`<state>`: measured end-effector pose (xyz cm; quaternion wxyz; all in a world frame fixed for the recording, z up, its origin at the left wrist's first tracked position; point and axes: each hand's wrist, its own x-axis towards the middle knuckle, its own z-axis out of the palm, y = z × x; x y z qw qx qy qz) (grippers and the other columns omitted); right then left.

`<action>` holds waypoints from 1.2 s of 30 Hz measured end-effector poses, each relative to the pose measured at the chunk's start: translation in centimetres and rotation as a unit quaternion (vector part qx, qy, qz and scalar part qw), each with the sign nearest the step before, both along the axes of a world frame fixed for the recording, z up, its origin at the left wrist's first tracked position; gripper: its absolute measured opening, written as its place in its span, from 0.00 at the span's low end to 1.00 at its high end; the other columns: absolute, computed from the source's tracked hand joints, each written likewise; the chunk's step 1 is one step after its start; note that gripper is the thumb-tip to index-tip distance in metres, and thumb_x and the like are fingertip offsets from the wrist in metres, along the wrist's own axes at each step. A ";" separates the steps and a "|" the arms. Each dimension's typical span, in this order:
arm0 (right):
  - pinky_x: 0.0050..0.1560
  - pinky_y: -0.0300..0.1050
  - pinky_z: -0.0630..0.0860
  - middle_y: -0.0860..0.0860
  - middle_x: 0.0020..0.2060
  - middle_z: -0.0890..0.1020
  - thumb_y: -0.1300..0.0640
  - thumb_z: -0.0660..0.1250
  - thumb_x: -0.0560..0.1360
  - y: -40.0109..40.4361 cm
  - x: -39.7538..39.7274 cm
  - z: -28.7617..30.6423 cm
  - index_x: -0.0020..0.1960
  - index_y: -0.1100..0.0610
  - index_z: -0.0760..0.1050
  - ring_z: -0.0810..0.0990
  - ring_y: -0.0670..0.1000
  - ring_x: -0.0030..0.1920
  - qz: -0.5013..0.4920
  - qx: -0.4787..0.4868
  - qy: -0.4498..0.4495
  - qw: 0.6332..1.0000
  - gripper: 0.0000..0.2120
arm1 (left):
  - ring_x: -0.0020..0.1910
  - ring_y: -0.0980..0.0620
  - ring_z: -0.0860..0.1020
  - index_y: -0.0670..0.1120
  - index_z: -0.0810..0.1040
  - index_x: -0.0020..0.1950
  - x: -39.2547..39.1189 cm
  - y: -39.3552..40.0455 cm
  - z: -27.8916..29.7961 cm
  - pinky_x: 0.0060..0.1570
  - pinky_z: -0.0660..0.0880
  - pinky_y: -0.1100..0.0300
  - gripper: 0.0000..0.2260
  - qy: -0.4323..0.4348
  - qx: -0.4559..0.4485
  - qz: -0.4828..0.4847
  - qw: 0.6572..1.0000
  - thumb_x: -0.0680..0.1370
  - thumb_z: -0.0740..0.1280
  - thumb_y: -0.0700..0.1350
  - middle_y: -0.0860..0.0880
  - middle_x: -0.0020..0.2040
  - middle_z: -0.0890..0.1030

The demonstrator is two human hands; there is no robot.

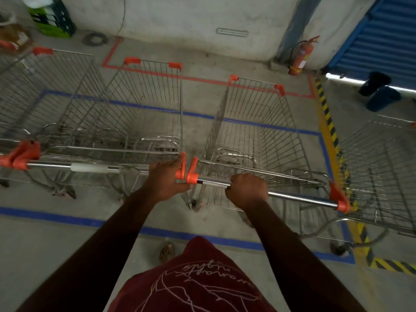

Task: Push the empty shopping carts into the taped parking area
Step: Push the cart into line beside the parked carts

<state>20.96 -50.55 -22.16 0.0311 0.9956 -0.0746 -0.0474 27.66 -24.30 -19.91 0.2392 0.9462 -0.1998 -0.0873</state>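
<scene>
Steel handle bar (292, 195) of the empty cart (254, 140) sits clamped in my right hand (246, 190), fingers curled over it, while my left hand (167, 179) holds the orange end cap (191, 176) where this bar meets the neighbouring cart (126, 113) just left of my grip. Ahead of my grip the basket stands inside the blue tape outline (247, 122) on the concrete floor, the red tape (202, 79) beyond it.

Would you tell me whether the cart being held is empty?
Empty: through the wire basket of the held cart only bare floor and blue tape show.
</scene>
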 end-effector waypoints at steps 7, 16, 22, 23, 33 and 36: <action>0.40 0.47 0.74 0.51 0.44 0.86 0.37 0.59 0.71 -3.4 -0.5 -0.4 0.49 0.49 0.81 0.86 0.57 0.45 0.045 -0.005 -0.024 0.999 0.20 | 0.64 0.47 0.81 0.47 0.67 0.80 -0.1 0.2 0.6 0.67 0.72 0.50 0.49 -0.014 -0.016 0.017 1.000 0.64 0.70 0.69 0.45 0.66 0.82; 0.39 0.47 0.71 0.51 0.43 0.86 0.37 0.62 0.71 -4.5 -0.2 -0.5 0.48 0.50 0.81 0.86 0.58 0.44 0.064 -0.011 -0.022 0.998 0.19 | 0.56 0.43 0.84 0.46 0.69 0.79 -0.3 0.5 0.0 0.60 0.75 0.49 0.43 -0.055 -0.005 0.018 0.998 0.69 0.81 0.57 0.43 0.57 0.86; 0.37 0.45 0.68 0.49 0.40 0.85 0.35 0.64 0.72 -4.7 -0.5 -0.5 0.45 0.50 0.80 0.85 0.57 0.43 0.071 -0.017 -0.026 0.997 0.18 | 0.61 0.47 0.83 0.47 0.68 0.80 -0.2 0.3 -0.2 0.66 0.71 0.50 0.52 -0.030 -0.003 0.033 0.999 0.63 0.75 0.71 0.46 0.60 0.85; 0.37 0.44 0.67 0.49 0.40 0.85 0.35 0.64 0.72 -4.7 -0.5 -0.5 0.45 0.50 0.79 0.85 0.56 0.43 0.072 -0.019 -0.026 0.997 0.18 | 0.61 0.47 0.83 0.48 0.68 0.80 -0.2 0.3 -0.3 0.66 0.69 0.51 0.52 -0.031 -0.001 0.037 0.999 0.62 0.72 0.73 0.46 0.59 0.86; 0.35 0.43 0.68 0.48 0.36 0.83 0.35 0.66 0.73 -4.6 -1.0 0.4 0.40 0.51 0.77 0.84 0.55 0.38 0.071 0.005 -0.040 0.997 0.18 | 0.62 0.45 0.80 0.49 0.62 0.82 -0.2 0.1 -1.1 0.66 0.66 0.48 0.50 -0.047 0.032 0.037 0.998 0.67 0.76 0.69 0.50 0.59 0.84; 0.36 0.44 0.70 0.48 0.36 0.83 0.35 0.66 0.74 -4.7 -1.1 0.6 0.40 0.50 0.77 0.83 0.54 0.38 0.075 0.017 -0.036 0.996 0.18 | 0.64 0.45 0.80 0.49 0.64 0.81 -0.3 -0.1 -1.1 0.67 0.66 0.47 0.49 -0.051 0.027 0.049 0.997 0.67 0.76 0.68 0.49 0.63 0.83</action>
